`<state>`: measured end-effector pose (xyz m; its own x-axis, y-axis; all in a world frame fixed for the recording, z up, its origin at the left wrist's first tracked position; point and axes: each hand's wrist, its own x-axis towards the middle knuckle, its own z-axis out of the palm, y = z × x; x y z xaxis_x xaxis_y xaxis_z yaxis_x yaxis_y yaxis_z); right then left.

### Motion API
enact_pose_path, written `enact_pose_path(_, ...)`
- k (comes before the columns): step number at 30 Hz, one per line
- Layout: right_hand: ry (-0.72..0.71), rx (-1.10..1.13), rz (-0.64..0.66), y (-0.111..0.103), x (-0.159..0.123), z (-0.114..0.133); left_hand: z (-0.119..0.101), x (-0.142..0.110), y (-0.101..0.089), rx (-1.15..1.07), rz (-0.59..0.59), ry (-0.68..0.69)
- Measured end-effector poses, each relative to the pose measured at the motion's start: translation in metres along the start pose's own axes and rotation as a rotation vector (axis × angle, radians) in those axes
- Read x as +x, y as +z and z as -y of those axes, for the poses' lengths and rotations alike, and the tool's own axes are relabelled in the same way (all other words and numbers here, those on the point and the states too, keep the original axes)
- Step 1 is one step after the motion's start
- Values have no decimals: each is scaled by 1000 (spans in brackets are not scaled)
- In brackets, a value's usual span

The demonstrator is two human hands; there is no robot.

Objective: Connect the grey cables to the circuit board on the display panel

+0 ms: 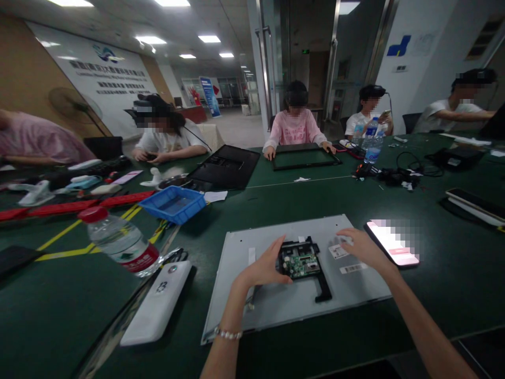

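A flat grey-white display panel [276,313] lies on the green table in front of me, back side up. On its middle sits a black plastic bracket [324,289] carrying a green circuit board [302,266]. My left hand [262,268] is at the bracket's left edge, thumb and fingers spread around that side; whether it touches is unclear. Over the panel's right part, near a small white label [337,251], my right hand [361,247] hovers with fingers apart and nothing in them.
A lit phone [392,242] lies right of the panel. To the left are a white power bank [160,302], a tilted water bottle [122,245] and a blue tray [173,204]. Across the table, a person in pink [294,126] holds a black frame [307,166]. Other people sit around.
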<state>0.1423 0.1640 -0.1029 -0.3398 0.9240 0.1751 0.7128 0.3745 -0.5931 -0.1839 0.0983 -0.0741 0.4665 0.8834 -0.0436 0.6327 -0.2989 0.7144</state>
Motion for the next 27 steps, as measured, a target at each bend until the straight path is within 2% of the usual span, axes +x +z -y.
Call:
enact_pose_path(5,40,107,83,1,-13,-21,0,1,-1,6,15,3)
enact_pose_path(16,124,169,65,3,-19,-14,-10,0,-4,6,40,-57)
enact_pose_path(22,139,236,-3,-3,-27,4,-18,-3,-7,66,42,-37)
enact_pose_path(27,201,514,88,14,-29,25,-29,0,-4,150,-48,54)
